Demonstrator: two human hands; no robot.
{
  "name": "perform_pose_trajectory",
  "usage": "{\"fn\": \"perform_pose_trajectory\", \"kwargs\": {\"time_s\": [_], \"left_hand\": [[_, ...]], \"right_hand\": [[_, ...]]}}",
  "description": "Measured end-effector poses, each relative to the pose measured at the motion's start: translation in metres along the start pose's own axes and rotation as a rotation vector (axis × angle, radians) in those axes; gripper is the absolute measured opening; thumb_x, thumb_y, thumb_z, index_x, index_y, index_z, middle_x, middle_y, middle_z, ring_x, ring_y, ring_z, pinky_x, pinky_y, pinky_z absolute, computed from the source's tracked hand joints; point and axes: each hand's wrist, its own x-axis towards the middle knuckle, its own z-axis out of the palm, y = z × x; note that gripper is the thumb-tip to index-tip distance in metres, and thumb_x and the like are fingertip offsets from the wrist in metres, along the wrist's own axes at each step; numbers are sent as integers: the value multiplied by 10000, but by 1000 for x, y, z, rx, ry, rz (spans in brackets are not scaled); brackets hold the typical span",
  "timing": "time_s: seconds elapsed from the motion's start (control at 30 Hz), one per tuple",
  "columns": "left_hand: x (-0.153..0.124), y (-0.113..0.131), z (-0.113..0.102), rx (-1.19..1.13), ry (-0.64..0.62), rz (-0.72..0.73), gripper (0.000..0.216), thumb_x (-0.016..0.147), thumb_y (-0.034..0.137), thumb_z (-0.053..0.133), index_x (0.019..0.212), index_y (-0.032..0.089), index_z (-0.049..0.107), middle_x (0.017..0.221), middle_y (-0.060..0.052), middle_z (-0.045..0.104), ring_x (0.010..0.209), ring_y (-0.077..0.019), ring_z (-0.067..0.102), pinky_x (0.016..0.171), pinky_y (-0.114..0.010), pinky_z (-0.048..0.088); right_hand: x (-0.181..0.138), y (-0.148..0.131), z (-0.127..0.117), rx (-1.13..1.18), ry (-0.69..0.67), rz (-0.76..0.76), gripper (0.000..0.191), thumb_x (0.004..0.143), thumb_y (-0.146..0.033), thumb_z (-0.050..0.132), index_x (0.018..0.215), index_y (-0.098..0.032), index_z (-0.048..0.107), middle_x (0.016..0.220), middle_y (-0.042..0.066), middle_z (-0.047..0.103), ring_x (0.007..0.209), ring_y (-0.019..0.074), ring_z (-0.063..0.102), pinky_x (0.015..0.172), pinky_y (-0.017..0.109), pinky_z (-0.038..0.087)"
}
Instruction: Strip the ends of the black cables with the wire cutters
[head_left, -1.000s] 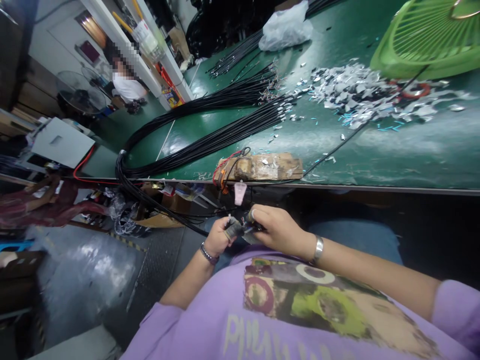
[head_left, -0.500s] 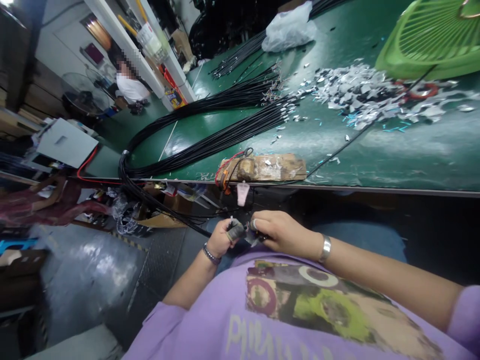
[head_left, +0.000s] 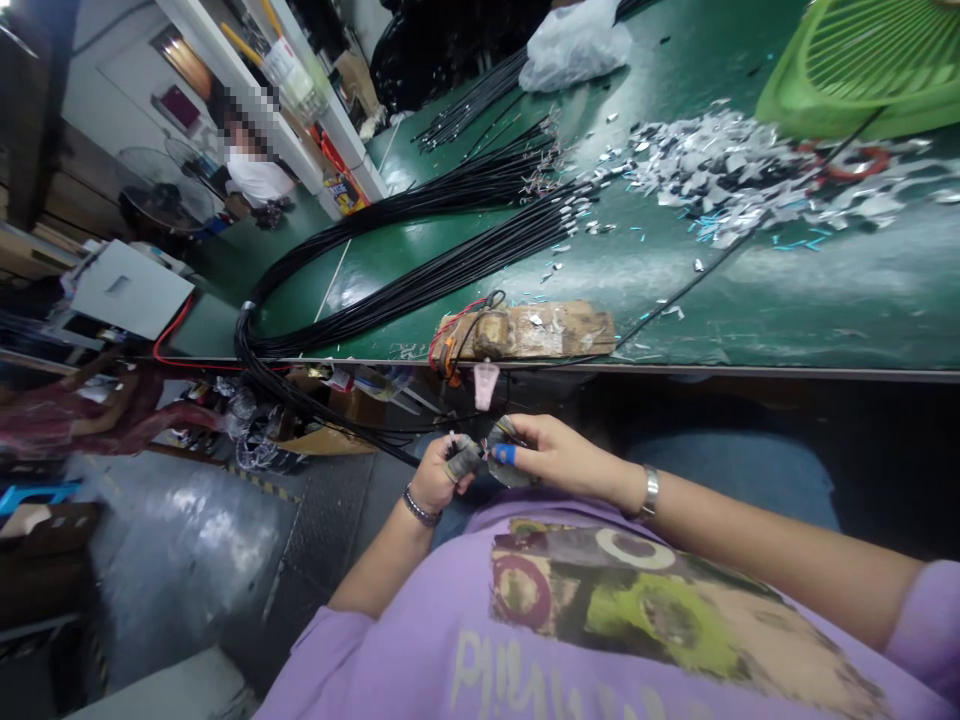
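Observation:
My left hand (head_left: 439,475), grey wrapping on its thumb, is closed around the end of a black cable (head_left: 397,456) below the table edge. Thin coloured wire ends (head_left: 484,451) stick out from it toward the right. My right hand (head_left: 551,455) meets them there, its fingers pinched at the wires, with blue tape (head_left: 505,454) around the thumb. Something greyish and thin shows under those fingers; whether it is foil or finger wrapping I cannot tell. The cable runs left to a thick looped bundle of black cables (head_left: 420,285) on the green table (head_left: 750,325).
A worn wooden block (head_left: 566,330) with a pink tag-like piece (head_left: 486,387) sits at the table edge. Behind it lie silvery scraps (head_left: 720,175), a green fan (head_left: 862,70) and a plastic bag (head_left: 574,45). Another person (head_left: 255,170) is at the far left.
My right hand has turned and its fingers have shifted, so the blue-taped thumb now shows. Coloured wire ends are plainer between the hands. My left hand has barely moved.

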Motion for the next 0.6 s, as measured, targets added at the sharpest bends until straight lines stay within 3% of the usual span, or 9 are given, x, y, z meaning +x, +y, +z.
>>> {"fn": "perform_pose_trajectory", "kwargs": {"time_s": [0.17,0.3,0.43,0.6], "left_hand": [[2,2,0,1,-63,-6,556,577,659,709,584,138,515,378,61,433,280,-18,296,291,-156,199],[4,3,-1,-4,-76,-13,567,557,669,715,596,136,524,360,63,433,269,-20,295,289,-158,184],[3,4,-2,22,-61,-17,568,569,673,704,601,139,511,357,71,420,267,-15,278,295,-157,179],[0,11,1,84,-64,-48,548,597,652,700,590,149,483,354,81,389,277,-15,270,311,-157,174]], "right_hand": [[1,7,7,335,-87,221,410,624,-508,733,687,-174,503,508,-71,459,419,41,317,394,190,231],[1,15,12,610,-166,273,465,582,-524,765,672,-181,463,472,-80,437,394,29,279,387,186,191],[2,13,10,440,-124,227,444,619,-536,740,710,-175,500,495,-76,454,403,38,295,391,192,211],[4,2,3,96,-24,13,408,590,-491,775,679,-158,556,628,-41,527,593,87,430,561,229,380]]}}
